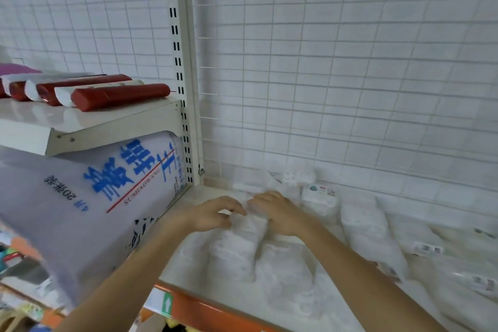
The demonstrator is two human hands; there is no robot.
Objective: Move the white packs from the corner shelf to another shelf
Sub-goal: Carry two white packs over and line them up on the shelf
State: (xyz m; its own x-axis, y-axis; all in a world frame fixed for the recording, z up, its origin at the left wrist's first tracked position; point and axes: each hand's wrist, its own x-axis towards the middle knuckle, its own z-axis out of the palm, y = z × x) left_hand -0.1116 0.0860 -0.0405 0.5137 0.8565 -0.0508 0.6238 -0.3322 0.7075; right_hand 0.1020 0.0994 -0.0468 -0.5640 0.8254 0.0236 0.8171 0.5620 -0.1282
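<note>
Several white packs lie on the corner shelf (188,272), a cream board with an orange front edge. My left hand (213,214) and my right hand (277,213) meet over one white pack (237,245) near the back corner, fingers curled around its far end from both sides. More white packs (369,234) lie in a row to the right, and a small labelled pack (319,195) sits against the back mesh.
A large white bag with blue characters (107,197) leans on the neighbouring shelf to the left. Above it a shelf (54,118) carries red tubes (121,96). A slotted upright post (183,89) and wire mesh (350,75) close the corner.
</note>
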